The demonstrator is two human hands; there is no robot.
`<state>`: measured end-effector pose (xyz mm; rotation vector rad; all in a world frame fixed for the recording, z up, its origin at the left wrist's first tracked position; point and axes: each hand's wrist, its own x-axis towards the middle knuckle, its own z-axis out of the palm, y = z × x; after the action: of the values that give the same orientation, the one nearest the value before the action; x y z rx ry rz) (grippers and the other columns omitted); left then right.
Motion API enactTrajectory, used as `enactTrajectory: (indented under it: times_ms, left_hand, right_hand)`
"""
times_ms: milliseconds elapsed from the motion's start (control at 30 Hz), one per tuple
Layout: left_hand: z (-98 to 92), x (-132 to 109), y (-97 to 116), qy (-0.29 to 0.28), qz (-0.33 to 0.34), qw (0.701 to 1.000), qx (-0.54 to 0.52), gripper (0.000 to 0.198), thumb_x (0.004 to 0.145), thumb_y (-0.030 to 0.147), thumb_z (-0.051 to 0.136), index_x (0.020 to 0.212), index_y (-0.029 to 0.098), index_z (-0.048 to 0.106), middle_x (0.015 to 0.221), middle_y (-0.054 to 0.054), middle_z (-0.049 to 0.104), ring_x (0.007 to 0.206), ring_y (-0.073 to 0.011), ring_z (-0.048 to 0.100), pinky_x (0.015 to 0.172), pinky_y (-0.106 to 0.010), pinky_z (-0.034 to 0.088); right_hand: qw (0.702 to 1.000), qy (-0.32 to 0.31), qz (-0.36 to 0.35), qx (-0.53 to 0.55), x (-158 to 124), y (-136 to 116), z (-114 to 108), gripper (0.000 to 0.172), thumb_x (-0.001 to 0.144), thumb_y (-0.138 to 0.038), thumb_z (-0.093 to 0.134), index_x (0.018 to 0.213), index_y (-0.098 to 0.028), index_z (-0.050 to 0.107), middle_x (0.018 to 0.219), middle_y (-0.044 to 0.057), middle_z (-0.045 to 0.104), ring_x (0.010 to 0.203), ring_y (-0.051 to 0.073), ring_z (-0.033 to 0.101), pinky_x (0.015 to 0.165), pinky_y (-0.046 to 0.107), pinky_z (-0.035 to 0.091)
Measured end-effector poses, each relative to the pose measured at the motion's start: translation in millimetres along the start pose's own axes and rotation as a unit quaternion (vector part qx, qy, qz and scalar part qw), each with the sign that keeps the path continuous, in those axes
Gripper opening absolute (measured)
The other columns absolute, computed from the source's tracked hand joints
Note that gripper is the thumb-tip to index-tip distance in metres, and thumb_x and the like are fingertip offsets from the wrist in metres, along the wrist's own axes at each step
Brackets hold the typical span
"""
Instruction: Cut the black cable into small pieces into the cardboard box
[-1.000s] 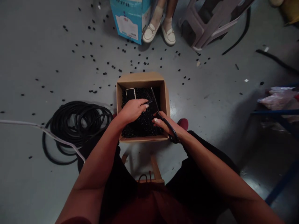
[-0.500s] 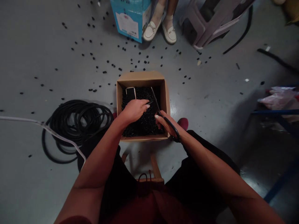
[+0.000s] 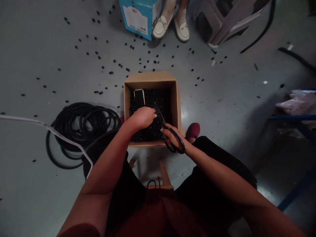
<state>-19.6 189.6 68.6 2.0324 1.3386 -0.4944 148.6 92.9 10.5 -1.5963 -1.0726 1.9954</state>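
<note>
My left hand point(image 3: 142, 118) is over a cardboard box point(image 3: 150, 77) and pinches a thin black rubber tube point(image 3: 156, 113), whose end sticks out past my fingertips. My right hand point(image 3: 172, 138) grips black-handled scissors point(image 3: 164, 123), with their blades beside the tube end. The box is full of small cut black rubber pieces point(image 3: 150, 130). A smartphone point(image 3: 139, 97) lies on top of them near the far left corner. Where the tube runs behind my left hand is hidden.
The box sits on a wooden stool point(image 3: 164, 174). A coil of black tubing point(image 3: 84, 126) and a white cable point(image 3: 49, 129) lie to the left. Black pieces point(image 3: 123, 62) litter the floor. Beyond stand a blue carton point(image 3: 140, 18), a person's white loafers point(image 3: 170, 28) and a grey plastic stool point(image 3: 222, 19).
The scissors have swung, their tips moving down and left toward the tube end. The handles now show more clearly at my right hand. The view has tilted slightly.
</note>
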Motion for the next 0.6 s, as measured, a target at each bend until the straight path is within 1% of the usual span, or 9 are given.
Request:
enactTrajectory:
  times_ms: [67, 167, 267, 367, 467, 533, 600]
  left_hand:
    - [2.5, 1, -1, -0.011, -0.002, 1.000, 0.006, 0.034, 0.094, 0.027, 0.041, 0.105, 0.013, 0.070, 0.104, -0.015, 0.072, 0.095, -0.0237, 0.067, 0.078, -0.028, 0.047]
    - [3.5, 2, -3, -0.004, 0.002, 1.000, -0.019, 0.033, 0.094, 0.027, 0.042, 0.107, 0.014, 0.069, 0.101, -0.013, 0.072, 0.092, -0.0215, 0.067, 0.077, -0.027, 0.046]
    - [-1.8, 2, -4, 0.025, 0.017, 0.997, -0.067, 0.035, 0.095, 0.027, 0.040, 0.112, 0.015, 0.067, 0.095, -0.009, 0.073, 0.089, -0.0194, 0.066, 0.078, -0.026, 0.046]
    - [-11.7, -2, -3, 0.069, 0.012, 0.991, -0.116, 0.036, 0.095, 0.027, 0.037, 0.116, 0.015, 0.064, 0.093, -0.007, 0.072, 0.088, -0.0182, 0.065, 0.079, -0.026, 0.046]
    - [-19.4, -5, -1, 0.095, 0.001, 0.982, -0.163, 0.036, 0.096, 0.028, 0.035, 0.105, 0.014, 0.066, 0.088, -0.007, 0.070, 0.083, -0.0179, 0.064, 0.075, -0.026, 0.046]
    - [-21.1, -7, 0, 0.103, -0.003, 0.977, -0.189, 0.035, 0.095, 0.029, 0.034, 0.096, 0.014, 0.066, 0.083, -0.006, 0.069, 0.076, -0.0169, 0.062, 0.070, -0.026, 0.045]
    - [-20.9, -7, 0, 0.110, -0.005, 0.973, -0.203, 0.032, 0.094, 0.028, 0.036, 0.090, 0.014, 0.065, 0.081, -0.005, 0.068, 0.070, -0.0157, 0.060, 0.067, -0.026, 0.044]
  right_hand:
    - [1.000, -0.007, 0.010, 0.016, -1, 5, 3, 0.025, 0.083, -0.043, 0.055, 0.083, -0.023, 0.041, 0.057, -0.008, 0.040, 0.042, 0.007, 0.037, 0.038, 0.020, 0.031]
    - [0.999, -0.014, 0.011, 0.034, -2, 7, 4, 0.028, 0.082, -0.046, 0.056, 0.081, -0.023, 0.040, 0.057, -0.008, 0.042, 0.040, 0.008, 0.040, 0.036, 0.020, 0.034]
    - [0.998, -0.016, 0.022, 0.053, -1, 2, 2, 0.034, 0.082, -0.052, 0.058, 0.081, -0.023, 0.041, 0.062, -0.006, 0.049, 0.042, 0.008, 0.044, 0.038, 0.022, 0.039]
    - [0.999, -0.002, 0.019, 0.051, 0, -7, -3, 0.038, 0.082, -0.057, 0.059, 0.086, -0.022, 0.043, 0.069, -0.003, 0.055, 0.049, 0.010, 0.050, 0.042, 0.022, 0.042]
    - [0.999, 0.020, -0.014, 0.020, -2, -19, -11, 0.035, 0.084, -0.054, 0.059, 0.094, -0.022, 0.048, 0.079, 0.001, 0.061, 0.062, 0.012, 0.057, 0.053, 0.024, 0.047]
    - [0.999, 0.020, -0.037, 0.001, -4, -26, -17, 0.033, 0.086, -0.052, 0.056, 0.098, -0.022, 0.050, 0.084, 0.003, 0.063, 0.071, 0.014, 0.060, 0.061, 0.026, 0.049]
    - [0.998, 0.012, -0.058, -0.016, -6, -31, -21, 0.034, 0.087, -0.052, 0.054, 0.101, -0.022, 0.050, 0.088, 0.004, 0.063, 0.077, 0.016, 0.061, 0.067, 0.029, 0.050]
